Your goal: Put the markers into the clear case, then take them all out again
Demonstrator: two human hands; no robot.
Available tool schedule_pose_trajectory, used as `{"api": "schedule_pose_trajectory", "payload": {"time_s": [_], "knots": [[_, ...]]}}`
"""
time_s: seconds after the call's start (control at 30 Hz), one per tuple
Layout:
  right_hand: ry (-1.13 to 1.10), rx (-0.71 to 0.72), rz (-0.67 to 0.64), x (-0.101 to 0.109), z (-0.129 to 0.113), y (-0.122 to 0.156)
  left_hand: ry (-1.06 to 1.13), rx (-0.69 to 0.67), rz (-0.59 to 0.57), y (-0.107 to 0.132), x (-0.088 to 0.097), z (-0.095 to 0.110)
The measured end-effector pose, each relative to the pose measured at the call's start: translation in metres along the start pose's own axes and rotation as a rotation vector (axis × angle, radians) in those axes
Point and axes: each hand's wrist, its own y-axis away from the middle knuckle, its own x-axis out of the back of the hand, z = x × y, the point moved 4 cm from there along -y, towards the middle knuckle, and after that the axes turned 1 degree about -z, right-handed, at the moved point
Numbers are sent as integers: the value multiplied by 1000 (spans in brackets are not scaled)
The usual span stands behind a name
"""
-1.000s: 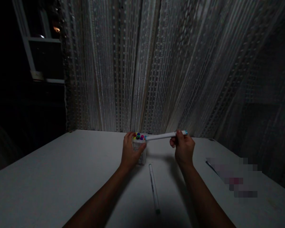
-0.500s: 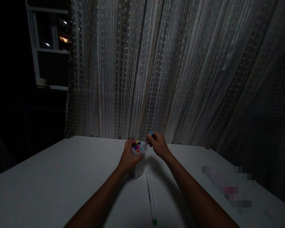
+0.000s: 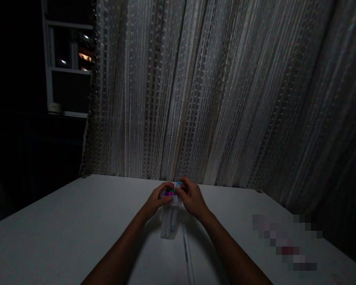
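A clear, see-through container (image 3: pixel 168 229) stands on the white table, with several coloured marker ends showing at its top. My left hand (image 3: pixel 154 202) is closed round its upper left side, thumb at the front. My right hand (image 3: pixel 193 199) pinches a marker with a light blue end (image 3: pixel 179 183) at the container's right upper edge. Fingers hide most of that marker, so how deep it sits I cannot tell. Between my forearms a loose white marker (image 3: pixel 187 250) lies on the table, its near end cut off by the picture's lower edge.
The white table (image 3: pixel 106 213) reaches back to a hanging string curtain (image 3: pixel 178 87). On its right side lies a blurred-out flat item (image 3: pixel 287 245). At the far left is a dark window (image 3: pixel 70 51) with a small pale object on its sill.
My right hand has brought the blue-ended marker left and down to the container's top. My left hand still grips the container. The view has tilted up slightly, cutting off the loose marker's green end.
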Motion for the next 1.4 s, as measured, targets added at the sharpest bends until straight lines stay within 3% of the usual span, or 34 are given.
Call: {"api": "schedule_pose_trajectory", "payload": {"time_s": [0.17,0.33,0.63,0.83,1.07,1.4], "knots": [[-7,15,42,1,1,2,-27,-99,141,5,-4,-12],[16,42,70,-2,10,-1,-36,-149,198,13,-8,-16],[159,51,23,-4,14,1,-14,-169,218,15,-9,-17],[346,-145,-74,-1,8,-4,-12,-127,224,16,-10,-17],[640,-189,-121,-3,-6,-2,1,-105,206,14,-8,-21],[671,-161,-119,-4,-5,4,-4,-122,229,16,-10,-18]]}}
